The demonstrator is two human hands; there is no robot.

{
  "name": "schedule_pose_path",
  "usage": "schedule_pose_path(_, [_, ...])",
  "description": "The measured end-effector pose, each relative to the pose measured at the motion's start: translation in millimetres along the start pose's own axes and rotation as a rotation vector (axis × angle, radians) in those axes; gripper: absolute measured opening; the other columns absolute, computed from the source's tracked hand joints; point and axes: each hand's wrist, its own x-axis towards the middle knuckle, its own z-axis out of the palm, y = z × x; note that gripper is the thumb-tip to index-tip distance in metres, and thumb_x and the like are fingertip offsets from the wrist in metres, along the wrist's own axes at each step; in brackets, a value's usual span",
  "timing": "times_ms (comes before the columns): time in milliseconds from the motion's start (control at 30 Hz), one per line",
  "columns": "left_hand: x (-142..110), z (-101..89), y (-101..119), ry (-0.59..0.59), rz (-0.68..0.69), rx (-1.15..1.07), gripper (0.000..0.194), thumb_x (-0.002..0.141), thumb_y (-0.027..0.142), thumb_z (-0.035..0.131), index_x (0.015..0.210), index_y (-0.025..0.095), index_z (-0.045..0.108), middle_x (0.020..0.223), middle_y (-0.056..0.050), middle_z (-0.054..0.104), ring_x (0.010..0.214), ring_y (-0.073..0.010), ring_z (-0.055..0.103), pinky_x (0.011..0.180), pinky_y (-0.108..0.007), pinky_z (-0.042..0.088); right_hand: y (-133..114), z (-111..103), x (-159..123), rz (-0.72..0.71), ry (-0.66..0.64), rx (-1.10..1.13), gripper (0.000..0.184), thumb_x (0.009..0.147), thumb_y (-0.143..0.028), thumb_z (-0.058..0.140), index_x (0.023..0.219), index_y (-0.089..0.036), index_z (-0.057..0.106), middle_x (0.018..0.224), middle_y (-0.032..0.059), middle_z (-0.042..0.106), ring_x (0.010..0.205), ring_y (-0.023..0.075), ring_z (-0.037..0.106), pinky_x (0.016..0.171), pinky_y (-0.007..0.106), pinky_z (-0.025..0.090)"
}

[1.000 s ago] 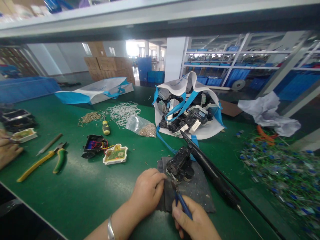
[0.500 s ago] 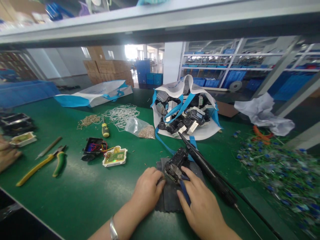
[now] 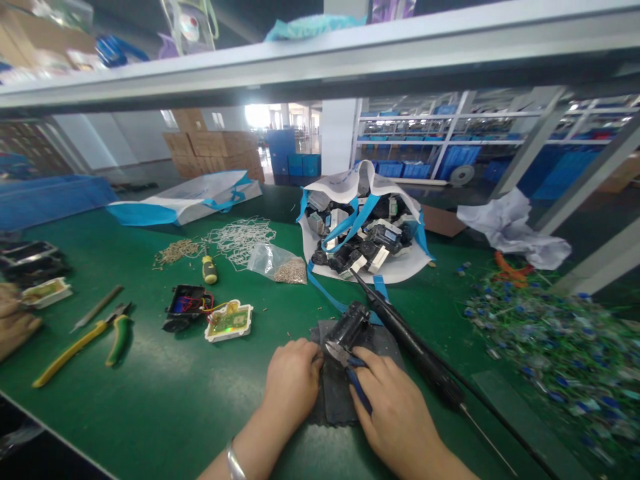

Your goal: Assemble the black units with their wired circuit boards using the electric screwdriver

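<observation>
My right hand is closed round the dark blue handles of a pair of cutting pliers. The metal jaws point up and left, at the near end of a black plastic housing. That housing lies on a dark grey pad on the green table. Curled fingers of my left hand press together at the pad's left side, close to the plier jaws; what they pinch is hidden. Just right of the housing lies a long black electric screwdriver with a cable.
A white bag full of black and white units stands behind. Left lie an opened unit, yellow-green pliers, a screwdriver and a bag of screws. Wired parts heap at right. Another person's hand shows far left.
The plier jaws have moved down and left, off the top of the black housing towards its near end. My left hand stays close beside it. The whole view has shifted slightly.
</observation>
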Motion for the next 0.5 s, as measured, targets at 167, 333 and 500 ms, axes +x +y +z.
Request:
schedule_pose_path(167, [-1, -7.5, -15, 0.294, 0.104, -0.315, 0.013, 0.074, 0.017, 0.048, 0.078, 0.019, 0.061, 0.084, -0.005, 0.056, 0.085, -0.0197, 0.048, 0.076, -0.031, 0.035, -1, 0, -4, -0.06, 0.178, -0.021, 0.02, 0.082, -0.015, 0.037, 0.084, -0.014, 0.057, 0.108, 0.012, 0.051, 0.089, 0.0246, 0.049, 0.076, 0.039, 0.042])
schedule_pose_path(333, [-16, -21.2, 5, 0.176, 0.193, -0.739, 0.03, 0.082, 0.031, 0.04, 0.067, 0.015, 0.061, 0.068, -0.005, 0.056, 0.069, -0.0165, 0.05, 0.065, -0.026, 0.038, -11, 1, -10, -0.178, 0.344, -0.118, 0.02, 0.081, -0.022, 0.039, 0.087, -0.015, 0.057, 0.099, 0.0122, 0.055, 0.083, 0.0244, 0.052, 0.068, 0.034, 0.046])
schedule_pose_path(500, [-32, -17.8, 34, -0.06, 0.016, -1.13, 0.022, 0.074, 0.028, 0.049, 0.078, 0.015, 0.066, 0.082, -0.005, 0.061, 0.079, -0.0191, 0.054, 0.074, -0.025, 0.04, -14, 11, -17, -0.202, 0.32, -0.233, 0.025, 0.083, -0.03, 0.036, 0.092, -0.017, 0.055, 0.094, 0.0102, 0.058, 0.073, 0.0214, 0.056, 0.055, 0.027, 0.048])
